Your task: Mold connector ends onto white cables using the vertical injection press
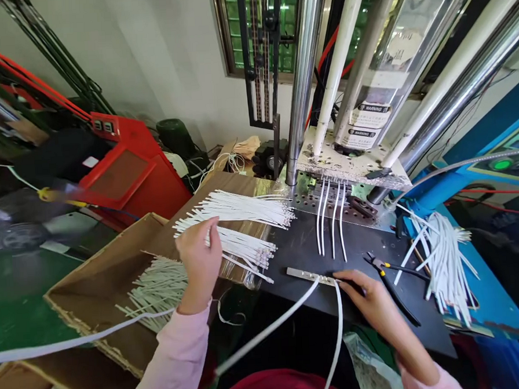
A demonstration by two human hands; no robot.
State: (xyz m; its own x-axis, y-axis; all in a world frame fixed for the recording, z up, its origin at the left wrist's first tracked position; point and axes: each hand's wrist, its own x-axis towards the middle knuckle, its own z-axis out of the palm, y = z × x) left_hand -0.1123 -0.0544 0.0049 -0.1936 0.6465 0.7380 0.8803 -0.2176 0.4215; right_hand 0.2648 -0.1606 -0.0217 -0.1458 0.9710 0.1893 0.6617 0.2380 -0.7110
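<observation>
My left hand (pixel 201 261) is closed with its fingers curled, beside the left ends of a bundle of white cables (pixel 245 247). Whatever is in its fingers is hidden. My right hand (pixel 371 299) pinches the right end of a slotted metal bar (pixel 301 274) lying near the front edge of the black worktop. Two white cables (pixel 269 336) have their ends in this bar and hang toward me, one right at my right fingertips. A second bundle of white cables (pixel 243 209) lies just behind the first.
A press (pixel 353 160) stands at the back, several white cables (pixel 333 219) coming out of it. Right of the bar lie cutting pliers (pixel 392 286) and a heap of cables (pixel 448 260). At left a cardboard box (pixel 93 267) holds more cables. A red machine (pixel 127 161) is behind.
</observation>
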